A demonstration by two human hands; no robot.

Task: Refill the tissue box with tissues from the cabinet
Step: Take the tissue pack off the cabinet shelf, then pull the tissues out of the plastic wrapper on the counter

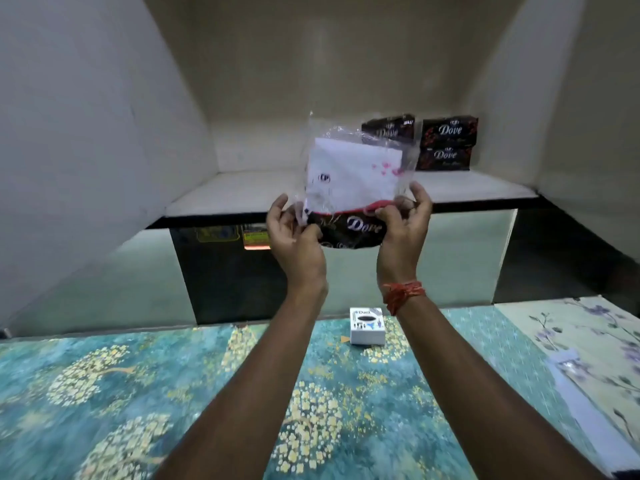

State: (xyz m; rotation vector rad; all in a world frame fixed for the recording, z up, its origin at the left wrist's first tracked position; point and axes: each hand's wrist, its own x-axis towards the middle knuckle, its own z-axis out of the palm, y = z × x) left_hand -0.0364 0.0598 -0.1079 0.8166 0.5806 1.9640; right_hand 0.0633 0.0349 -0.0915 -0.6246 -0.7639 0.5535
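Behind your hands, a pale cabinet shelf holds the spare stock, and below it a patterned blue bedspread carries the white tissue box you mean to refill, well apart from the pack you hold. You have one tissue pack raised in front of the shelf edge, your left hand pinching the dark printed wrapper at its lower left and your right hand gripping the lower right corner, both closed on the plastic. The clear upper part of the wrapper already stands loose above the white tissues, so the step in hand looks to be freeing the stack. Keep your thumbs on the plastic only (not on the paper), peel the wrapper down evenly on both sides, and hold the stack square so it slides out as one block rather than fanning. Count: one pack in your hands; three more dark packs on the shelf that can be made out, two stacked at the right and one just beside them, partly hidden behind the wrapper; one tissue box; two hands; one red thread band on your right wrist.
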